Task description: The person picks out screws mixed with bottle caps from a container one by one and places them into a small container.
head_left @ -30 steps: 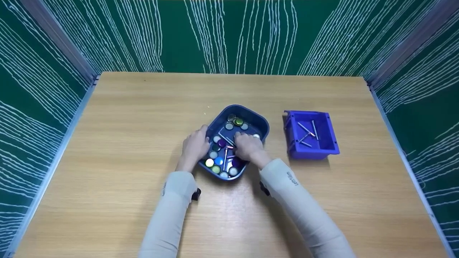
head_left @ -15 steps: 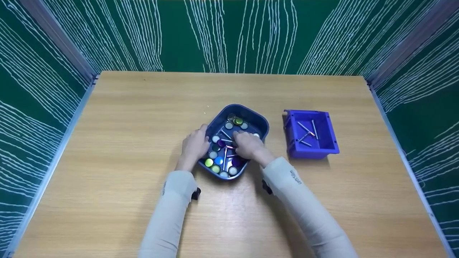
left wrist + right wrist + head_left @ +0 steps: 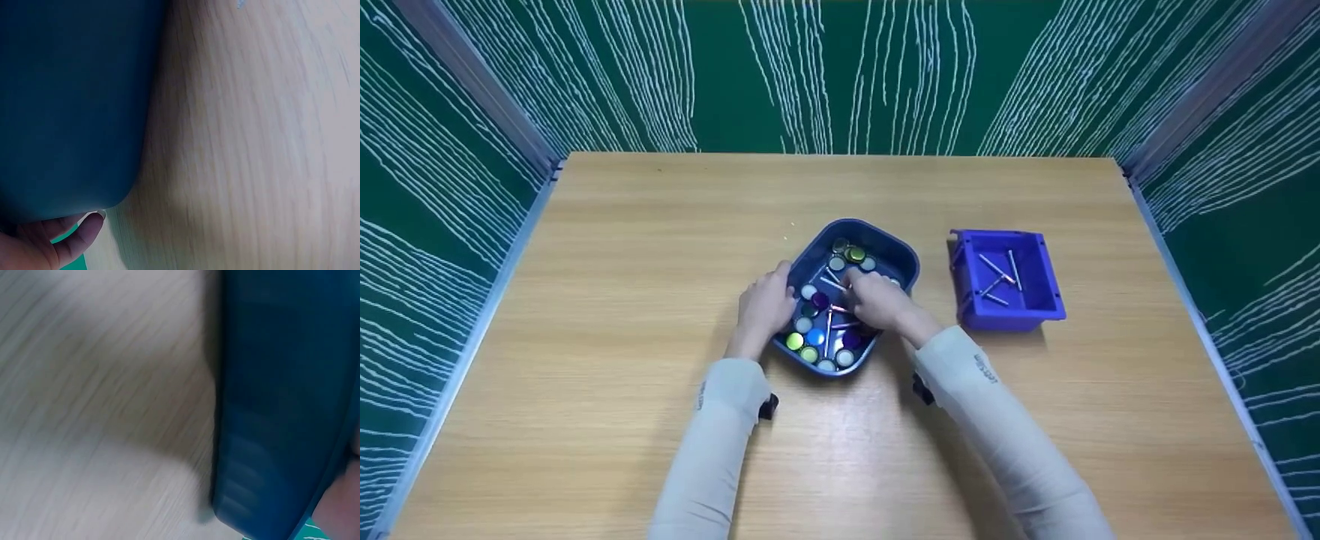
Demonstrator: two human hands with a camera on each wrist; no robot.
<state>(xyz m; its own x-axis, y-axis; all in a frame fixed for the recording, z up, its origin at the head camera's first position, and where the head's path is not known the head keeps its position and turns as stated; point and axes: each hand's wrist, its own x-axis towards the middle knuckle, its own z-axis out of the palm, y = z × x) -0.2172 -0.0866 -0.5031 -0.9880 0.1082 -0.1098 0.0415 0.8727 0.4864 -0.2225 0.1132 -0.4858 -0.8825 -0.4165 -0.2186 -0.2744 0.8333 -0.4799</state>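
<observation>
A dark blue tub with rounded corners holds several round bottle caps in white, green, purple and blue. Slim silvery rods lie among them. My left hand grips the tub's left wall; its fingers show beside the wall in the left wrist view. My right hand reaches over the right wall into the tub, fingers pointing down and bent. One silvery rod lies right by its fingertips, which are mostly hidden; I cannot tell whether they pinch anything.
To the right stands a purple-blue bin with several similar silvery rods inside. Both stand on a wooden table. Green walls with white streaks enclose its back and sides.
My right hand has shifted slightly inside the tub, its forearm moving a little to the right. The rods by its fingertips have changed position. My left hand stays on the wall.
</observation>
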